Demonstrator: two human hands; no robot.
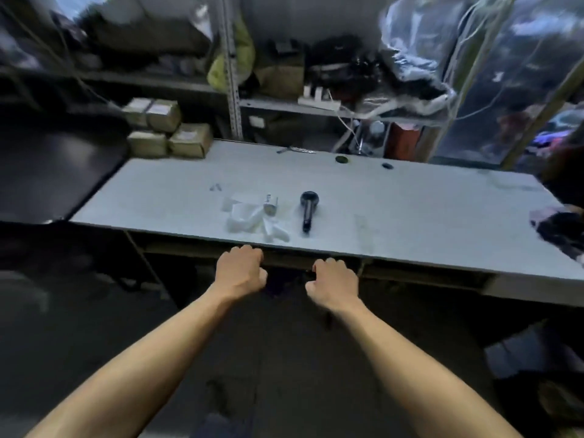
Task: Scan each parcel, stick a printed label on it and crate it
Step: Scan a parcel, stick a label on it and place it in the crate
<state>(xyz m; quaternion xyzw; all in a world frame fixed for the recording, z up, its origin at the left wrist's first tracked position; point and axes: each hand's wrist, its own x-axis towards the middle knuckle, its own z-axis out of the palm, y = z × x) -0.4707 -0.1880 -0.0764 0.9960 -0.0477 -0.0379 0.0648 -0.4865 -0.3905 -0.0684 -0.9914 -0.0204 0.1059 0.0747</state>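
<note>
I have both hands out in front of me just below the near edge of the long pale grey tabletop (379, 197), my left hand (240, 270) and my right hand (331, 279) each curled into a loose fist and holding nothing that I can see. Just beyond my left hand lie crumpled white label papers (249, 218) with a small label roll (270, 203), and beyond my right hand lies the black handheld scanner (308, 210). Far off to my left, past the table's end, four brown taped parcels (167, 131) are stacked on a shelf; I see no crate.

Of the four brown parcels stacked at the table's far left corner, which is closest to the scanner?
The lower right parcel: it sits on the table, nearest the scanner; the other three lie left or above.
</note>
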